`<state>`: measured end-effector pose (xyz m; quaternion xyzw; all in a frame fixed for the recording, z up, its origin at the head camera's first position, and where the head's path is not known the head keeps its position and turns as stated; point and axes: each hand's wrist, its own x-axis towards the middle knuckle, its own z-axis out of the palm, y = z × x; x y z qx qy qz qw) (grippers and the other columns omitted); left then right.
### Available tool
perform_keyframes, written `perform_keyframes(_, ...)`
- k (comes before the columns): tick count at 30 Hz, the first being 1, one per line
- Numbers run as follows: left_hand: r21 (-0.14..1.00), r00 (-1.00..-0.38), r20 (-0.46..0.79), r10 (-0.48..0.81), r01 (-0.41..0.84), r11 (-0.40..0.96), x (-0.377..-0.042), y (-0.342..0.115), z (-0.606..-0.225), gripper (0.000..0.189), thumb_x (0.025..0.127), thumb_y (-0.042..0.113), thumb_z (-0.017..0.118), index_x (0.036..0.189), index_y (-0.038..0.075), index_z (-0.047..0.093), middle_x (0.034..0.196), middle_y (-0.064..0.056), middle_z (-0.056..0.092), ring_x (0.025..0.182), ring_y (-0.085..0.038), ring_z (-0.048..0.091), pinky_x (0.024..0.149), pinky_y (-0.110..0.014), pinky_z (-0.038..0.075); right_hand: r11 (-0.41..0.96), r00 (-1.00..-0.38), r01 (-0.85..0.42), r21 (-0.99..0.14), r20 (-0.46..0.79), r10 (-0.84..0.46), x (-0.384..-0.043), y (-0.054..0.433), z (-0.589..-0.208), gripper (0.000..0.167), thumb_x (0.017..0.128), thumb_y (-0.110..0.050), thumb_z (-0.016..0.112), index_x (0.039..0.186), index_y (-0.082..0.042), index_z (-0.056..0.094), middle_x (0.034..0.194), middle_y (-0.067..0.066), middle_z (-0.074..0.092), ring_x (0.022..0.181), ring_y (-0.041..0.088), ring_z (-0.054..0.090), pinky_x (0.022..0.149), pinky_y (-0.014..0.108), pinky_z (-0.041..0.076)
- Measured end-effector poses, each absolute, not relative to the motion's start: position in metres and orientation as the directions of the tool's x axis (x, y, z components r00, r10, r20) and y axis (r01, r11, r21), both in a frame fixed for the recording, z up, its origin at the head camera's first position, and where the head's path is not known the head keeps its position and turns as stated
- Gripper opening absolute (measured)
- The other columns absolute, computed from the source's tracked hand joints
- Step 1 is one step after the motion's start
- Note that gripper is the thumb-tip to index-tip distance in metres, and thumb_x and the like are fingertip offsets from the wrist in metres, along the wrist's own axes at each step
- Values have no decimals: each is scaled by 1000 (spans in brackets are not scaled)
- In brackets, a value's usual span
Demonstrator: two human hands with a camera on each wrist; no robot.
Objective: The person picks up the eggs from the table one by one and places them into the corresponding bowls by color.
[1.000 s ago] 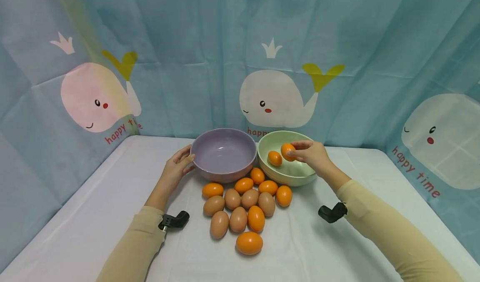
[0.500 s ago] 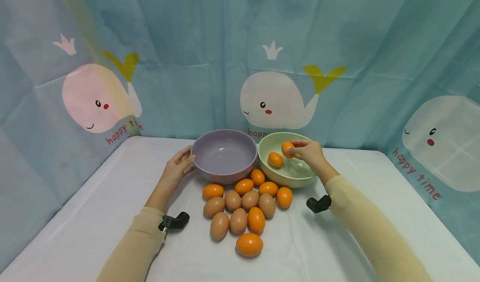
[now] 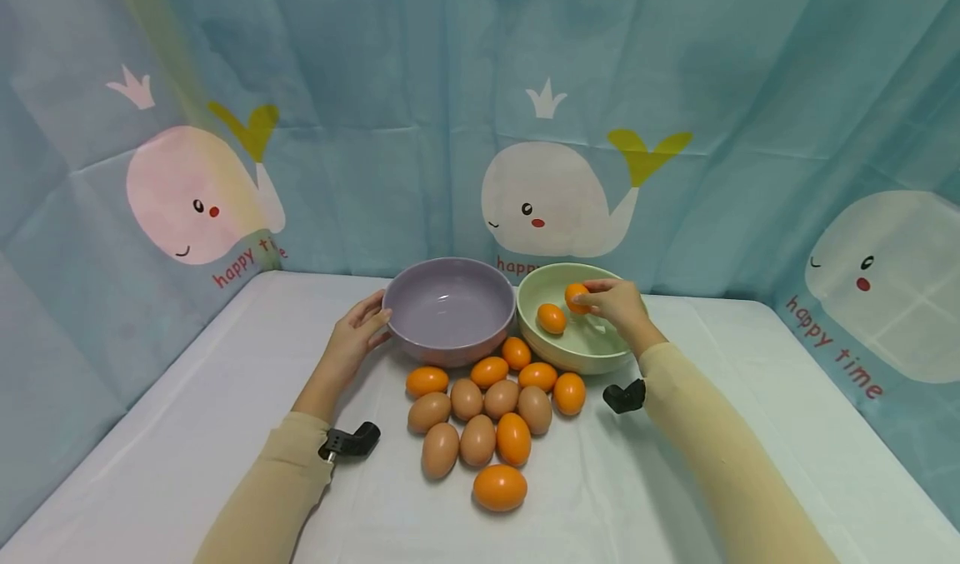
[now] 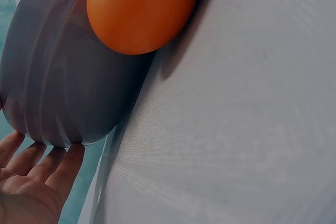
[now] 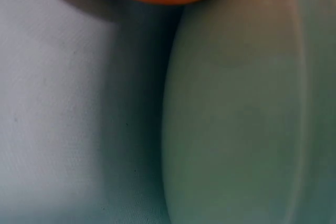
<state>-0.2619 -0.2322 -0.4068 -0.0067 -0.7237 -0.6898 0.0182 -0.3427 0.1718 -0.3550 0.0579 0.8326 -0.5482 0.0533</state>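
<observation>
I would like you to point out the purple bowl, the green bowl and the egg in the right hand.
Purple bowl (image 3: 448, 322), head view: bare inside bottom.
Green bowl (image 3: 581, 341), head view: bare inside surface.
Held orange egg (image 3: 575, 291), head view: upper part.

Surface finishes. Purple bowl (image 3: 450, 318): smooth and glossy, a highlight within, its outer wall shallowly ringed; green bowl (image 3: 564, 354): smooth, softly shiny. Orange eggs (image 3: 500, 488): smooth, glossy, plastic-looking, with bright specular spots. Brown eggs (image 3: 440, 451): smooth but duller, satin to matt. Desk covering (image 3: 375, 518): white matt cloth, finely woven. Backdrop (image 3: 375, 189): printed cloth, creased, with a slight sheen. Sleeves (image 3: 723, 447): matt, soft-looking cloth. Wrist mounts (image 3: 352, 441): black, apparently plastic.
</observation>
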Motion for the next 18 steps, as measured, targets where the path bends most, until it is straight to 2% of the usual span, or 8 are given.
perform_keyframes(6,999,-1000,30,-8,30,45,-263,-233,-407,63,104,29,53,158,11,26,164,-5,30,149,-21,33,110,-31,45,463,-985,166,-871,-171,31,-344,173,-357,50,92,-20,71,137,-3,58,147,15,52,127,28,56,106,36,51)
perform_keyframes(12,999,-1000,25,-12,25,35,-262,-233,-405,64,104,30,53,158,12,26,164,-5,29,148,-23,34,115,-41,41,475,-983,175,-863,-181,32,-346,172,-358,51,91,-19,73,137,-2,59,147,16,52,125,27,57,103,32,53)
perform_keyframes(18,999,-1000,27,-7,27,34,-261,-233,-404,63,104,29,53,158,13,26,164,-5,29,148,-22,33,116,-44,39,498,-981,183,-847,-193,32,-349,172,-360,50,91,-19,73,136,-1,59,147,16,52,124,26,57,101,30,54)
